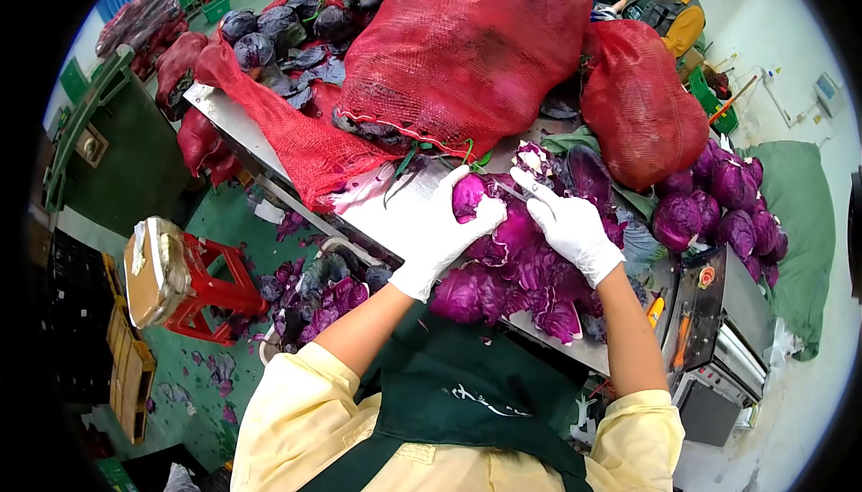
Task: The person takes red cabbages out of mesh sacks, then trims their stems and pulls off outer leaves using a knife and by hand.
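Observation:
My left hand point(449, 230), in a white glove, is closed around a small red cabbage point(469, 196) above the metal table point(382, 218). Just to its right, my gloved right hand point(572, 230) grips a knife point(508, 189), whose short blade points toward the cabbage. The handle is hidden in my palm. Below both hands lies a heap of loose purple cabbage leaves point(516, 263). A cut piece with a pale core point(533, 160) sits just beyond my right hand.
Big red mesh sacks point(476, 52) of cabbages cover the table's far side. Whole red cabbages point(718, 200) are piled at right, beside a machine point(718, 339). A red stool point(211, 290) and a leaf-filled bin point(328, 290) stand at left. Another person point(664, 7) is at the back right.

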The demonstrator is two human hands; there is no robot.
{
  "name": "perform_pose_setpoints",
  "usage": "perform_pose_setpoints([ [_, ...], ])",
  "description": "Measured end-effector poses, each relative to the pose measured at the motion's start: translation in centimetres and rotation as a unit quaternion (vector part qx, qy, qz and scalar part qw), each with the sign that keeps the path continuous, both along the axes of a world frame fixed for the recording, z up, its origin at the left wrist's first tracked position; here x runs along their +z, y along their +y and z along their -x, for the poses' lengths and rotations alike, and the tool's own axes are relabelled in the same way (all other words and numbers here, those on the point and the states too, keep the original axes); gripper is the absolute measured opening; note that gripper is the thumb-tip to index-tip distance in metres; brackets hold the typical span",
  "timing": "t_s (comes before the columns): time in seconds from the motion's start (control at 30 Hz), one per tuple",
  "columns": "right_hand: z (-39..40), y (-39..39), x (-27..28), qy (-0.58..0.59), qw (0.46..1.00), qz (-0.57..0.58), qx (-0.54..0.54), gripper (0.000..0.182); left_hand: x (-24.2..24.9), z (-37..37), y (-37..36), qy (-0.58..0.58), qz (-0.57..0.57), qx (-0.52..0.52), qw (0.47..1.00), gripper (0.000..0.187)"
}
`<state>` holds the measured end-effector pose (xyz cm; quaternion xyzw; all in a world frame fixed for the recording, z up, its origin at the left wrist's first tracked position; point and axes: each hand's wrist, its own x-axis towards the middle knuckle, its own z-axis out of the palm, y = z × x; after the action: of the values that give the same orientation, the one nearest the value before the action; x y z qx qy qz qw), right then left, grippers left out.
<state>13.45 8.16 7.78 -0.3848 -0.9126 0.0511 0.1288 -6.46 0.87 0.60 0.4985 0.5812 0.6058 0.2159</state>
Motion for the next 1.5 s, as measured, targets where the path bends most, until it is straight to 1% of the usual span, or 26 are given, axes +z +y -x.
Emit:
perform_pose_setpoints([
  [0.1,-0.7,0.0,1.1,-0.046,0.999,-0.002,0.019,0.046,-0.4,0.3,0.1,0.028,-0.022,0.017,0.999,0.085],
  [0.2,-0.9,-0.3,2.2,-0.097,0.995,0.002,0.03,0.044,-0.4,0.3,-0.2,-0.021,-0.007,0.006,1.0,0.083],
  [0.3,-0.7,0.1,2.1,-0.113,0.993,-0.025,0.036,0.043,1.4,0.4,-0.7,-0.095,0.066,-0.092,0.989,0.09],
  [0.4,-0.3,0.5,2.6,-0.12,0.992,-0.042,0.024,0.042,2.9,0.7,-1.0,-0.047,0.115,-0.129,0.984,0.085],
  [0.5,0.1,1.6,1.8,-0.038,0.995,-0.093,0.001,0.034,2.3,0.0,-1.5,-0.054,0.074,-0.106,0.99,0.086],
  [0.57,0.5,2.9,1.2,-0.029,0.993,-0.111,-0.028,0.033,0.1,-0.5,-1.1,0.042,0.013,-0.05,0.998,0.093],
  [0.6,0.7,3.0,1.5,-0.05,0.992,-0.11,-0.03,0.044,-0.1,-0.7,-1.0,0.018,0.01,-0.047,0.999,0.097],
  [0.63,1.0,3.1,1.5,-0.049,0.992,-0.113,-0.03,0.044,-0.4,-0.6,-0.9,0.019,0.008,-0.047,0.999,0.097],
  [0.7,2.0,3.4,0.9,0.036,0.999,0.013,-0.001,0.058,-0.5,-0.6,-0.8,-0.031,0.046,-0.084,0.995,0.098],
  [0.73,3.2,2.8,1.2,0.078,0.995,0.058,-0.004,0.064,-1.5,-0.9,-0.7,-0.051,0.017,-0.084,0.995,0.099],
  [0.77,4.0,2.8,2.0,0.061,0.983,0.171,-0.037,0.056,-2.5,-1.1,-0.6,-0.05,0.018,-0.089,0.995,0.099],
  [0.83,4.4,6.5,-0.8,0.055,0.976,0.185,-0.099,0.053,-3.6,-0.9,-0.7,-0.09,-0.035,-0.124,0.988,0.1],
  [0.9,4.7,7.9,-2.0,0.073,0.966,0.134,-0.207,0.052,-3.1,0.5,-2.3,-0.078,-0.023,-0.153,0.985,0.102],
  [0.97,2.4,10.3,-4.3,-0.054,0.961,0.12,-0.242,0.048,-4.1,2.0,-4.2,0.03,-0.021,-0.136,0.99,0.104],
  [1.0,1.0,10.2,-4.9,-0.031,0.951,0.175,-0.254,0.049,-2.3,2.3,-5.6,-0.029,0.006,-0.159,0.987,0.105],
  [1.03,-0.3,10.1,-5.8,-0.007,0.936,0.23,-0.264,0.051,-2.9,3.2,-6.2,-0.027,0.019,-0.163,0.986,0.108],
  [1.1,-1.6,9.5,-5.7,-0.033,0.946,0.165,-0.277,0.062,-3.5,4.1,-7.2,-0.136,0.085,-0.186,0.969,0.112],
  [1.13,-2.1,8.9,-4.8,0.025,0.951,0.158,-0.265,0.065,-2.8,4.4,-7.4,-0.152,0.065,-0.195,0.967,0.118],
  [1.17,-2.6,8.2,-4.1,0.081,0.951,0.153,-0.254,0.067,-2.0,4.8,-7.1,-0.113,0.057,-0.191,0.973,0.117],
  [1.23,-2.2,6.7,-2.5,0.186,0.936,0.09,-0.283,0.065,-1.8,5.2,-4.9,0.057,-0.013,-0.14,0.988,0.111],
  [1.27,-1.7,4.6,-0.3,0.215,0.933,0.097,-0.27,0.056,-1.4,5.1,-4.3,0.063,0.004,-0.158,0.985,0.102],
  [1.3,-1.5,3.6,0.0,0.275,0.925,0.113,-0.237,0.045,-1.0,4.9,-3.7,0.07,0.02,-0.175,0.982,0.094],
  [1.37,-0.6,0.5,1.0,0.35,0.889,0.262,-0.136,0.041,0.5,5.2,-3.2,0.084,0.067,-0.201,0.974,0.09],
  [1.43,-0.1,-2.0,-0.4,0.321,0.888,0.313,-0.1,0.042,0.3,5.9,-3.3,0.092,0.083,-0.196,0.973,0.088],
  [1.47,0.1,-3.3,-0.5,0.267,0.893,0.332,-0.144,0.043,-0.1,5.8,-3.6,0.119,0.049,-0.167,0.978,0.089],
  [1.5,0.1,-4.2,-2.7,0.24,0.918,0.276,-0.151,0.045,-0.3,5.8,-3.9,0.153,0.016,-0.144,0.978,0.09],
])
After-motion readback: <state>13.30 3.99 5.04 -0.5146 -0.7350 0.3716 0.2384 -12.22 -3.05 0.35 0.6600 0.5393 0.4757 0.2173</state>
